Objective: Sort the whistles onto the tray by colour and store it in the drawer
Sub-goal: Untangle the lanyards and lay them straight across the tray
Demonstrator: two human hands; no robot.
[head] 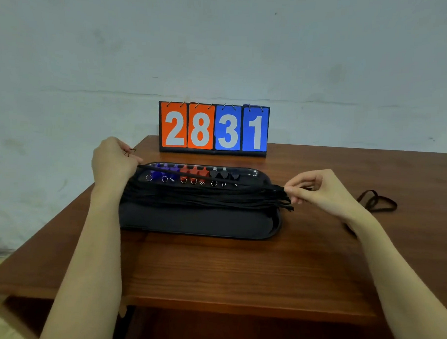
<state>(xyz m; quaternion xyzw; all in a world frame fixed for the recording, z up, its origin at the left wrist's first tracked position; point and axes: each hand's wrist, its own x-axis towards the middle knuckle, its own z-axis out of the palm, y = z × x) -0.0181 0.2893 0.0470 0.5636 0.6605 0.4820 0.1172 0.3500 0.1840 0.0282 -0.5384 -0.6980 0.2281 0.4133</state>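
Observation:
A black tray (199, 226) lies on the wooden table. Along its far edge stand whistles in colour groups: blue whistles (163, 170) at the left, red whistles (194, 172) in the middle, black whistles (221, 174) to the right. A thick band of black lanyards (206, 194) lies across the tray's middle. My left hand (114, 160) grips one end of a black lanyard at the tray's left. My right hand (321, 190) pinches the other end at the tray's right, so the cord is stretched over the whistles.
A flip scoreboard (213, 129) reading 2831 stands at the table's back edge against the wall. One loose black lanyard (376, 201) lies on the table to the right of my right hand. An open space shows under the table's front edge (211, 307).

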